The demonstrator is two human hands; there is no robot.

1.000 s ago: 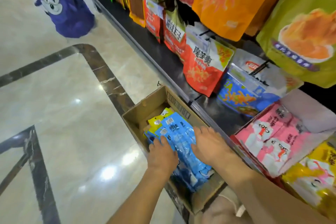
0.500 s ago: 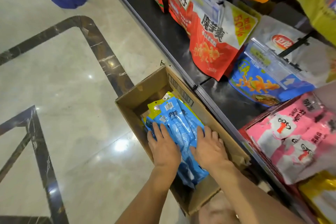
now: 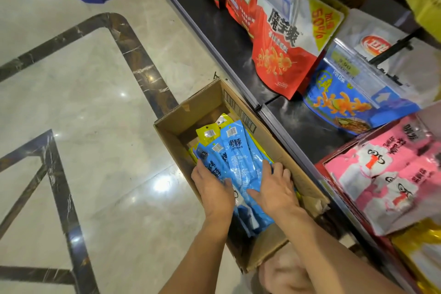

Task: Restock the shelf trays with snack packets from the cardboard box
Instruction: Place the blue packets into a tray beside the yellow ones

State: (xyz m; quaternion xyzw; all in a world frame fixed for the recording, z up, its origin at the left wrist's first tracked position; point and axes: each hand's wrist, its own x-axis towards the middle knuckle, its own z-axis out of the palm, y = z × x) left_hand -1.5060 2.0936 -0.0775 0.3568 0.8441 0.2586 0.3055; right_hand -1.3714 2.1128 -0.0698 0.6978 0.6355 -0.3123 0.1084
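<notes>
Since earlier, my left hand has curled round the packets in the box; my right hand presses them, fingers flat. I think the slick stack could fan out and spill on lifting.

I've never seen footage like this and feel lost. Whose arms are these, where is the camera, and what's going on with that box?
There is no machine here. A person wears a camera on the head, looking down at their own bare arms, and this is that single view. On the shiny floor, beside a snack shelf, stands an open cardboard box. It holds blue packets lying over yellow packets. The left hand grips the edge of the blue bundle, and the right hand rests flat on top. Nothing is lifted out yet. Pink packets sit on the shelf at right.
</notes>
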